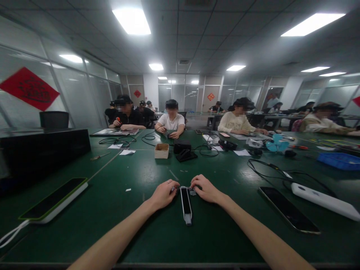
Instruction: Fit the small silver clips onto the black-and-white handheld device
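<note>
On the green table between my hands lies a slim, flat device (pixel 186 202) with a black face, a pale frame and a silvery end pointing toward me. My left hand (pixel 164 194) rests just left of its far end, fingers curled together around something small and shiny that is mostly hidden. To the right, my right hand (pixel 207 189) has its fingertips bent down and closed on a small grey piece (pixel 192 192), whose kind I cannot make out. Both hands touch or nearly touch the tabletop.
A smartphone (pixel 288 209) and a white power bank (pixel 323 200) lie right. A green-rimmed black device (pixel 54 198) is left. Ahead are a small open box (pixel 161 151), black cases (pixel 184 150), cables, a blue fan (pixel 277 143) and a blue tray (pixel 339 160). Several people sit opposite.
</note>
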A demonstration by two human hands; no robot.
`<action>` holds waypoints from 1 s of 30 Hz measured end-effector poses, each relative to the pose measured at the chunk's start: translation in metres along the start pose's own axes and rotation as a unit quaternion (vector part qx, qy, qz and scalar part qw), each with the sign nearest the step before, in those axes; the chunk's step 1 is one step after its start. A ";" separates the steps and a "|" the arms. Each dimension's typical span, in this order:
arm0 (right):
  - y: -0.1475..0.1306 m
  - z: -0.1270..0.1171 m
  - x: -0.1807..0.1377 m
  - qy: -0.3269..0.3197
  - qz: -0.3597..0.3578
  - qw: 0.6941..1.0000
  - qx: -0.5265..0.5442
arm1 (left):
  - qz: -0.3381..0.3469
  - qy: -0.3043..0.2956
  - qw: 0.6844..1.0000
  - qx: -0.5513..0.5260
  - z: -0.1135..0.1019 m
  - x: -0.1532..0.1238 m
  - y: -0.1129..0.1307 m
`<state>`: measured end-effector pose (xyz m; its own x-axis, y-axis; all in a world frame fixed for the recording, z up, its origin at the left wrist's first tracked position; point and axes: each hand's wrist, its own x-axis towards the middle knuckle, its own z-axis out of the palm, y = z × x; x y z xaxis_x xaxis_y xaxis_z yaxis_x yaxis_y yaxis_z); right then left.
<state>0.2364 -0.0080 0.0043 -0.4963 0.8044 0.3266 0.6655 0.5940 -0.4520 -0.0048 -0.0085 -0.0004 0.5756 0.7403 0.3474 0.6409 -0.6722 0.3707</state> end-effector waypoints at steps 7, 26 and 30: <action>0.003 0.002 0.000 0.017 -0.006 1.000 0.000 | -0.002 -0.001 1.000 0.000 0.000 0.000 0.000; -0.002 -0.002 0.000 0.021 -0.001 1.000 -0.006 | -0.003 -0.006 1.000 0.004 -0.003 0.000 0.003; -0.002 -0.001 0.000 -0.003 -0.003 1.000 -0.001 | -0.010 -0.013 1.000 -0.002 -0.003 0.000 0.003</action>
<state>0.2357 -0.0096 0.0065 -0.5037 0.8009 0.3237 0.6635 0.5987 -0.4488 -0.0044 -0.0104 0.0028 0.5760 0.7533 0.3174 0.6506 -0.6575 0.3799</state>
